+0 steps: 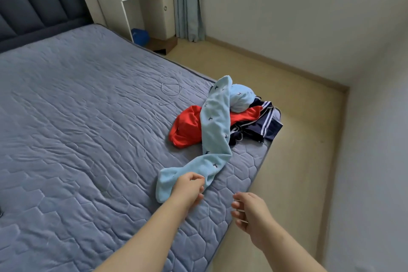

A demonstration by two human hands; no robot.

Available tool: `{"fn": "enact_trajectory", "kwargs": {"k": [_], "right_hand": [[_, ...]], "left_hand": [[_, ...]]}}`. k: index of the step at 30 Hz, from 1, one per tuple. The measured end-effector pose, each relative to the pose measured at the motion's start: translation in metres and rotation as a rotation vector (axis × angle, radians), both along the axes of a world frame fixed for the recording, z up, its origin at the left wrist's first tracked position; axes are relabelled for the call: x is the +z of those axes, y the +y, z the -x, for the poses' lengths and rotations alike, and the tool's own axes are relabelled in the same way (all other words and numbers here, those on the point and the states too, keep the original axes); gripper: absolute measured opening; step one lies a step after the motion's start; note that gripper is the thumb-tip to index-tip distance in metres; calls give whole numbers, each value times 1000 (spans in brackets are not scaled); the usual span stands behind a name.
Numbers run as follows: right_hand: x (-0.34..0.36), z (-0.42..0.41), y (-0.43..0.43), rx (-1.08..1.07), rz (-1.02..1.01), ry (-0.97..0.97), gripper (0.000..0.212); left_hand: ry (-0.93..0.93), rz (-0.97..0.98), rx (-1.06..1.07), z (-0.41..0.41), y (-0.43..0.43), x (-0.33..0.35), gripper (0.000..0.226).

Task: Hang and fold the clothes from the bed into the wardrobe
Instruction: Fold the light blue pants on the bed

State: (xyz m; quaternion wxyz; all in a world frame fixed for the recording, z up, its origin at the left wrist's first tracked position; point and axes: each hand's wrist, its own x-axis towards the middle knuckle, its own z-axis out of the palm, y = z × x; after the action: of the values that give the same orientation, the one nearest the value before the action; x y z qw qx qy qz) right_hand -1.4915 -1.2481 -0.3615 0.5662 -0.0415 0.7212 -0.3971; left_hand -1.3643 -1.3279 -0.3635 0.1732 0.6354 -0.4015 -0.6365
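As left hand (188, 186) pinches garment (215, 126), right hand (250, 212) nearby.

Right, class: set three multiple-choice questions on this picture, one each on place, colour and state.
1. Where is the clothes pile? A by the headboard; B at the bed's corner; C on the floor.
2. The garment under the light blue garment is: A red; B yellow; C green.
3. The left hand: A lies flat; B grips the light blue garment; C holds a hanger.
Answers: B, it lies by the bed's corner; A, the red garment shows beneath; B, its fingers curl on the fabric.
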Motion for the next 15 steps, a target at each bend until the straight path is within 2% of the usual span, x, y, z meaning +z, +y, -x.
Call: {"fn": "enact_trajectory", "kwargs": {"k": [8, 15], "right_hand": [[-22, 47, -96, 96, -85, -61, 14], [-58, 125, -207, 278, -126, -51, 10]], "left_hand": [[-81, -18, 71, 37, -86, -10, 15], [-168, -37, 223, 101, -174, -49, 16]]}}
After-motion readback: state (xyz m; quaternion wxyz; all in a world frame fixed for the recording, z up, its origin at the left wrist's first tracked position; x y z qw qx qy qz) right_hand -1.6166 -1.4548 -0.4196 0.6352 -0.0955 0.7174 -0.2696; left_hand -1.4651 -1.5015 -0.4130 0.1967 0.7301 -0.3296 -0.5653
